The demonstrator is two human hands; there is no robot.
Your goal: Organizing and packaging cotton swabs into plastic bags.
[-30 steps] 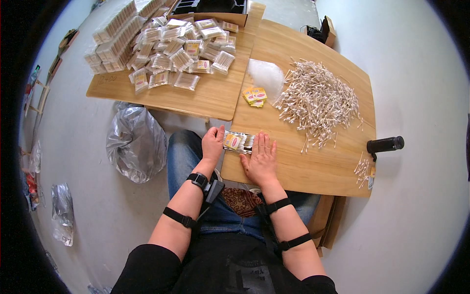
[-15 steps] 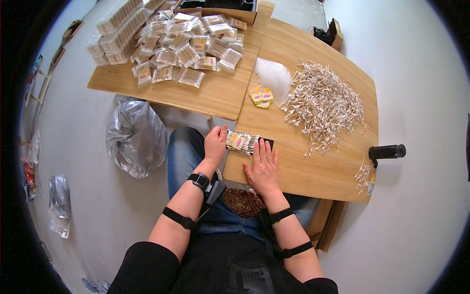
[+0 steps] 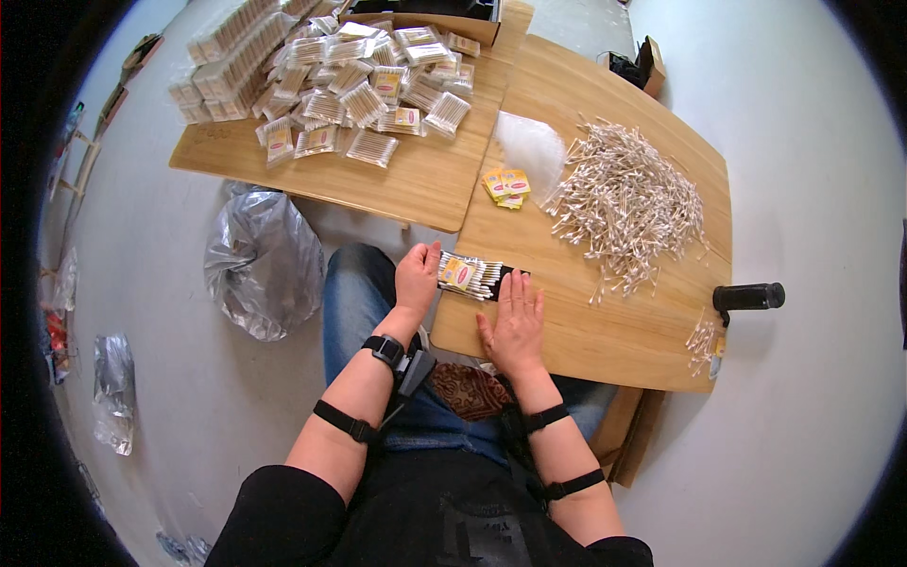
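Head view, looking down: a seated person works with two bare hands at the left edge of the right-hand tabletop [image 3: 605, 335], close to its near-left corner. There lies a short row of cotton swabs [image 3: 486, 278] with a yellow card [image 3: 459, 274] on top. The row extends left to right; the single swabs seem to point away from the person. A flat black piece [image 3: 511, 273] shows at its right end.

The left hand [image 3: 416, 280] is nearer, right at the row's left end, its fingers curled; whether they pinch anything cannot be told. The right hand [image 3: 515, 326] is spread flat, palm down, gripping nothing, its fingertips over the black piece, just beyond the row's right end. So the row lies between the two hands.

Farther back along the same left edge sit clear film bags [image 3: 527, 151] and loose yellow cards [image 3: 508, 187]. A heap of loose swabs [image 3: 628, 203] covers the middle toward the right edge, where a black cylinder [image 3: 749, 297] juts out. On the left-hand tabletop [image 3: 378, 196], filled swab packets [image 3: 368, 99] crowd toward the far edge.
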